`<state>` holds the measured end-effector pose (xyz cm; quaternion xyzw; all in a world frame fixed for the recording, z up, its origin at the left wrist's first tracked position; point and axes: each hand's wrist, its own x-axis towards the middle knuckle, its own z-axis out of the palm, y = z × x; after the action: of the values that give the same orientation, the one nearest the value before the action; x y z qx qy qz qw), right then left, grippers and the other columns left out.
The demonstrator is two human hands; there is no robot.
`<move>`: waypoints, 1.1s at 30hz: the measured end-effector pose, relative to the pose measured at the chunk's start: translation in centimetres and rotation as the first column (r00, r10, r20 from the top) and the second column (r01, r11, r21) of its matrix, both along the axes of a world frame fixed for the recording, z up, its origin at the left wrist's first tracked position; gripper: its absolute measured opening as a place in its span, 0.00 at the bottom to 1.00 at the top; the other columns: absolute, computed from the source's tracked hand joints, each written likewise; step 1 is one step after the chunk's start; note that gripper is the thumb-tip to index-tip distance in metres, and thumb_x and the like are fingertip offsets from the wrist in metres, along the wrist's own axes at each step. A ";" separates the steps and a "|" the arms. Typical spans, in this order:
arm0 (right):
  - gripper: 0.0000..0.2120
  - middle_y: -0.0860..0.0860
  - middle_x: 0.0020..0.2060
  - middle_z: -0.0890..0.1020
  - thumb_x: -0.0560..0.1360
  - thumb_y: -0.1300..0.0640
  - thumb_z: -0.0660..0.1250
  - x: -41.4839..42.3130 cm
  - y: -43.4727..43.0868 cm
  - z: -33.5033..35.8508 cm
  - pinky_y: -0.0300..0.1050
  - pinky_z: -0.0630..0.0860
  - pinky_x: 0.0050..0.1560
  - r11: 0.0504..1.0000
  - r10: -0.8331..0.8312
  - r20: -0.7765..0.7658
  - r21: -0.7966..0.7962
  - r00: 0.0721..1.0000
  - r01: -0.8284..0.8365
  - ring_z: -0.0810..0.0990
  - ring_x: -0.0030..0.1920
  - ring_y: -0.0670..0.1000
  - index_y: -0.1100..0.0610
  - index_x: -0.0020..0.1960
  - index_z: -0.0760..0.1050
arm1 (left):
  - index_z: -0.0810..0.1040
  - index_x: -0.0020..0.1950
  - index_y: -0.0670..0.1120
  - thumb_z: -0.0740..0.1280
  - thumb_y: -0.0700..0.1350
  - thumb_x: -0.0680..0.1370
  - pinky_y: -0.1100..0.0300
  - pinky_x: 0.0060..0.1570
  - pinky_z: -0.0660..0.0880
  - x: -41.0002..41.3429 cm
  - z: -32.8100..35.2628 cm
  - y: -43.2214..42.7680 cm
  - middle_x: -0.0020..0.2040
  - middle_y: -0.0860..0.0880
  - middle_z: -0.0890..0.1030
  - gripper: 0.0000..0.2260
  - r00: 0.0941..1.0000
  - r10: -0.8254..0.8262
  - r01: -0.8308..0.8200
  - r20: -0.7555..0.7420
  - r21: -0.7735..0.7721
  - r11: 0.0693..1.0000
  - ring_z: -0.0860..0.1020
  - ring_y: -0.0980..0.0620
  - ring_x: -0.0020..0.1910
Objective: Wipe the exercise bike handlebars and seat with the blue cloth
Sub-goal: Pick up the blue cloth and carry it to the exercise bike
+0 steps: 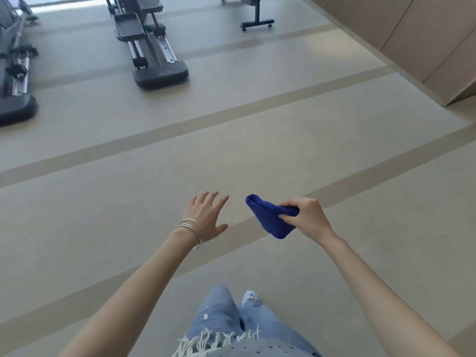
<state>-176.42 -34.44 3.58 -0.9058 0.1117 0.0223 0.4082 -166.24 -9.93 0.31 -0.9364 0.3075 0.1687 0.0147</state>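
Observation:
A folded blue cloth hangs in the air in front of me, gripped at its right end by my right hand. My left hand is held out beside it, a short gap to the left, fingers spread and holding nothing; thin bangles circle its wrist. No bike handlebars or seat show in this view.
Beige floor with darker stripes lies below. Black exercise machines on rails stand at the far left and upper middle. A black wheeled stand base sits at the top. Tan wall panels fill the upper right.

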 end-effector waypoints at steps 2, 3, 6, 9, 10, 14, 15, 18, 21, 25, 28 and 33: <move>0.12 0.43 0.37 0.82 0.66 0.67 0.69 2.3 0.0 -0.5 0.34 0.72 0.41 1.000 0.028 -0.019 -0.011 0.999 -0.028 0.79 0.40 0.44 0.53 0.44 0.83 | 0.48 0.76 0.54 0.61 0.60 0.75 0.46 0.74 0.53 2.2 -1.0 0.6 0.77 0.47 0.53 0.35 0.999 0.032 -0.030 -0.028 0.063 0.998 0.52 0.43 0.76; 0.12 0.41 0.36 0.81 0.66 0.67 0.69 3.6 0.1 -0.7 0.31 0.71 0.40 0.999 0.040 -0.029 -0.016 0.999 -0.041 0.78 0.39 0.41 0.53 0.44 0.83 | 0.48 0.77 0.54 0.61 0.60 0.75 0.46 0.74 0.53 3.4 -1.5 0.8 0.78 0.46 0.52 0.35 0.998 0.044 -0.040 -0.050 0.084 0.996 0.52 0.43 0.76; 0.11 0.36 0.34 0.80 0.66 0.65 0.70 7.7 0.6 -1.4 0.27 0.69 0.39 0.999 0.053 -0.074 0.004 0.996 -0.053 0.77 0.39 0.36 0.51 0.43 0.82 | 0.48 0.77 0.54 0.60 0.60 0.76 0.46 0.74 0.54 7.4 -2.8 1.5 0.78 0.46 0.52 0.34 0.992 0.070 -0.058 -0.103 0.114 0.992 0.52 0.43 0.76; 0.11 0.36 0.35 0.80 0.66 0.64 0.70 12.4 1.7 -1.7 0.27 0.70 0.40 0.999 0.041 -0.100 0.026 0.994 -0.039 0.77 0.39 0.35 0.50 0.43 0.82 | 0.49 0.76 0.53 0.60 0.58 0.76 0.47 0.74 0.54 12.6 -3.2 2.0 0.77 0.46 0.54 0.33 0.993 0.070 -0.061 -0.090 0.098 0.993 0.54 0.43 0.76; 0.11 0.36 0.35 0.81 0.66 0.64 0.70 14.2 2.3 -1.7 0.27 0.70 0.40 0.999 0.038 -0.098 0.027 0.994 -0.036 0.77 0.39 0.35 0.50 0.43 0.82 | 0.50 0.76 0.53 0.60 0.57 0.76 0.48 0.74 0.54 14.5 -3.1 2.2 0.77 0.47 0.55 0.32 0.996 0.071 -0.066 -0.062 0.077 0.995 0.54 0.44 0.76; 0.12 0.38 0.34 0.81 0.66 0.65 0.69 21.5 4.4 -1.1 0.29 0.70 0.38 0.999 0.035 -0.091 0.028 0.995 -0.033 0.77 0.38 0.36 0.50 0.43 0.82 | 0.53 0.76 0.50 0.60 0.54 0.77 0.49 0.73 0.56 22.2 -2.4 3.1 0.77 0.47 0.57 0.30 0.998 0.066 -0.066 0.014 0.006 0.998 0.57 0.45 0.75; 0.12 0.38 0.34 0.81 0.66 0.65 0.68 23.1 4.8 -0.9 0.29 0.69 0.37 0.999 0.034 -0.082 0.025 0.996 -0.032 0.76 0.37 0.36 0.50 0.42 0.82 | 0.53 0.76 0.51 0.60 0.55 0.77 0.49 0.73 0.56 23.7 -2.3 3.3 0.77 0.47 0.57 0.30 0.997 0.066 -0.066 0.026 0.004 0.998 0.57 0.45 0.75; 0.12 0.37 0.34 0.80 0.67 0.66 0.68 27.5 5.8 -0.5 0.28 0.69 0.37 1.000 0.006 -0.045 0.021 0.999 -0.005 0.76 0.37 0.37 0.51 0.42 0.82 | 0.53 0.75 0.51 0.60 0.55 0.77 0.48 0.74 0.55 27.9 -2.4 4.3 0.77 0.46 0.57 0.30 0.997 0.059 -0.060 0.040 0.022 0.998 0.56 0.45 0.75; 0.11 0.38 0.35 0.81 0.67 0.65 0.68 31.1 6.7 -0.4 0.28 0.69 0.38 1.000 -0.002 -0.036 0.022 0.999 0.003 0.77 0.38 0.36 0.51 0.44 0.82 | 0.53 0.75 0.51 0.61 0.55 0.76 0.47 0.73 0.55 30.8 -2.8 5.5 0.76 0.45 0.57 0.31 0.997 0.080 -0.080 0.023 0.035 0.996 0.56 0.44 0.75; 0.11 0.36 0.34 0.80 0.67 0.65 0.69 35.2 7.2 -1.2 0.27 0.69 0.39 0.999 0.027 -0.062 0.021 0.998 -0.026 0.76 0.38 0.34 0.51 0.43 0.82 | 0.53 0.75 0.51 0.61 0.55 0.76 0.46 0.73 0.55 33.9 -3.9 6.7 0.77 0.45 0.57 0.31 0.994 0.110 -0.110 -0.007 0.076 0.991 0.56 0.43 0.75; 0.11 0.37 0.35 0.81 0.66 0.64 0.70 38.2 7.0 -1.8 0.27 0.69 0.40 0.998 0.059 -0.099 0.025 0.993 -0.057 0.76 0.38 0.35 0.51 0.44 0.83 | 0.52 0.76 0.51 0.60 0.55 0.77 0.46 0.73 0.54 36.4 -4.8 6.8 0.77 0.45 0.56 0.30 0.991 0.130 -0.127 -0.036 0.083 0.988 0.56 0.43 0.75; 0.11 0.36 0.34 0.81 0.66 0.63 0.70 44.6 4.8 -2.4 0.28 0.69 0.40 0.993 0.120 -0.134 0.025 0.984 -0.117 0.77 0.39 0.36 0.49 0.44 0.82 | 0.53 0.76 0.51 0.59 0.56 0.78 0.46 0.73 0.54 42.9 -4.6 4.2 0.77 0.45 0.56 0.29 0.989 0.145 -0.145 -0.010 0.043 0.989 0.55 0.43 0.75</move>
<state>-131.80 -29.67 1.17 -0.9037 0.0848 0.1088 0.4053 -123.36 -5.72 -4.27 -0.9546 0.2351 0.1820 0.0203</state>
